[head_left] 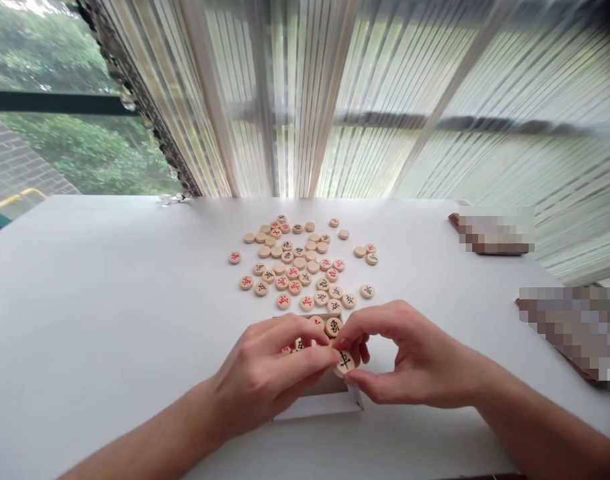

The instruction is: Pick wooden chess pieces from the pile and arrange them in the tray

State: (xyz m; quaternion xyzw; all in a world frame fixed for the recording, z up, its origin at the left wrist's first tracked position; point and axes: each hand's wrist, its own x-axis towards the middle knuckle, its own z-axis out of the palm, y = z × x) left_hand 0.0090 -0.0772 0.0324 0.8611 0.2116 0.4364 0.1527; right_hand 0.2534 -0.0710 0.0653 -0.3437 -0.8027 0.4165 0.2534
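Note:
A shallow box [319, 405] lies on the table close to me, with several round wooden Chinese chess pieces, such as one with a black character [333, 327], in its far part. My right hand [415, 363] pinches a Chinese chess piece [344, 363] between thumb and index finger, over the box's right side, its black character facing up. From the left, my left hand [272, 363] reaches across the box. Its thumb and index finger close together at the left edge of that same piece. The left hand covers much of the box's inside.
Many loose Chinese chess pieces [293, 273] lie scattered beyond the box on the white table [109, 320], some face down. Two brown-edged objects, blurred out, rest at the right: one farther back [495, 233], one nearer [575, 340]. String curtains [295, 100] hang behind the table.

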